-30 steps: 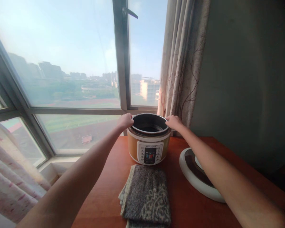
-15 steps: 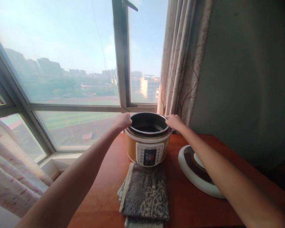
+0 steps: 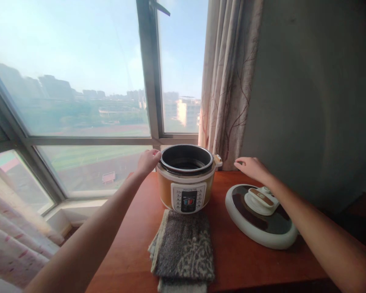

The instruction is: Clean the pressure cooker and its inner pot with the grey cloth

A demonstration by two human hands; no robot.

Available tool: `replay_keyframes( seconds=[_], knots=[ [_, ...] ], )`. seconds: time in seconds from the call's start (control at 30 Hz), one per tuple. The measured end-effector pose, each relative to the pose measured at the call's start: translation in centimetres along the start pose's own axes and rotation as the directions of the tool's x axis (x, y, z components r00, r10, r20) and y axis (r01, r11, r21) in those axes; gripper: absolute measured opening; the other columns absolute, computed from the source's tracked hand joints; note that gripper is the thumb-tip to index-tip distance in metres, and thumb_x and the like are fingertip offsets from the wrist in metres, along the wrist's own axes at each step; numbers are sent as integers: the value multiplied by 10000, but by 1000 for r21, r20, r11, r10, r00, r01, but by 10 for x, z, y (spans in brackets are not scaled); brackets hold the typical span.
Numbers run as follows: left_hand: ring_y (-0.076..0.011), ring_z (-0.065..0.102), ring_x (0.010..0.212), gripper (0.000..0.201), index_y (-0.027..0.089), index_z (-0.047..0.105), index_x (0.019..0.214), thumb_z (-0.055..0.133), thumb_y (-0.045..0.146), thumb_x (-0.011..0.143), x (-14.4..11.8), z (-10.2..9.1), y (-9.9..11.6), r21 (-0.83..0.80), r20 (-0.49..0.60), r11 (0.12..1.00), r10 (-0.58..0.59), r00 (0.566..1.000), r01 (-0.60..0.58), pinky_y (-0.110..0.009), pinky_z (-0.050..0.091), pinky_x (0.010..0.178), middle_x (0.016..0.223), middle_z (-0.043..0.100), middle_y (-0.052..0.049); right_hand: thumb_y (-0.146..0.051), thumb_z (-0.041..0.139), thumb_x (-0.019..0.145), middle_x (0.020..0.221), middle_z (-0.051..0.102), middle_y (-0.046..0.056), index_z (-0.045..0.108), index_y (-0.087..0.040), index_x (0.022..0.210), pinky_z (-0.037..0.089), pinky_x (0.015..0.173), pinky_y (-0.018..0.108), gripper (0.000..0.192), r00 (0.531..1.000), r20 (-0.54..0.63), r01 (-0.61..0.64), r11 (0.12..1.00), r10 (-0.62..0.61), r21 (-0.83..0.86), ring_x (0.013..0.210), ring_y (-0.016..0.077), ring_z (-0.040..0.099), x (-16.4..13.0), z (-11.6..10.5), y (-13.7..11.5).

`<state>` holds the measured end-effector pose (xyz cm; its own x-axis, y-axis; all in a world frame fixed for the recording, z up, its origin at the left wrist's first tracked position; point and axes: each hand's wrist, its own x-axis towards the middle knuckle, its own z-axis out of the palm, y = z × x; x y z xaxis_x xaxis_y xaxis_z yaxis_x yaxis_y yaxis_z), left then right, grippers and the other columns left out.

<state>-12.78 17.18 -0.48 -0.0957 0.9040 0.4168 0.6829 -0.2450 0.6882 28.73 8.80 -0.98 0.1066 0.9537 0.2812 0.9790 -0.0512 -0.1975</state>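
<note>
An orange and white electric cooker stands open at the back of the wooden table, with a dark inner pot seated in it. My left hand rests against the pot's left rim. My right hand hovers to the right of the cooker, apart from it, fingers loosely spread and holding nothing. Below that hand lies the cooker's round white lid, flat on the table with its handle up.
A folded grey patterned towel lies in front of the cooker. A large window fills the left, a curtain hangs behind the cooker, and a grey wall stands at right. A pink patterned fabric sits low left.
My right hand has let go of the pot's right rim and moved right, above the lid. My left hand stays at the left rim. The view shifted slightly right.
</note>
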Motion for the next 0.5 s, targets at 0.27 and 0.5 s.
replay_keyframes(
  seconds=[0.27, 0.5],
  knots=[
    [-209, 646, 846, 464, 171, 666, 1153, 469, 441, 830, -11, 25, -35, -467, -12, 872, -171, 985, 145, -301, 522, 709, 1005, 701, -92, -567, 423, 968, 1175, 669, 191, 725, -181, 1096, 482, 894, 475, 507, 989, 104, -61, 941, 101, -332, 1117, 367, 632, -58, 71, 72],
    [-137, 629, 759, 462, 180, 649, 1189, 533, 400, 800, -16, 31, -46, -696, 40, 687, -256, 966, 211, -230, 509, 660, 936, 675, -56, -543, 435, 952, 1217, 655, 161, 635, -250, 1261, 499, 888, 468, 471, 988, 132, -35, 955, 77, -295, 1077, 360, 666, -78, 99, 92]
  ],
)
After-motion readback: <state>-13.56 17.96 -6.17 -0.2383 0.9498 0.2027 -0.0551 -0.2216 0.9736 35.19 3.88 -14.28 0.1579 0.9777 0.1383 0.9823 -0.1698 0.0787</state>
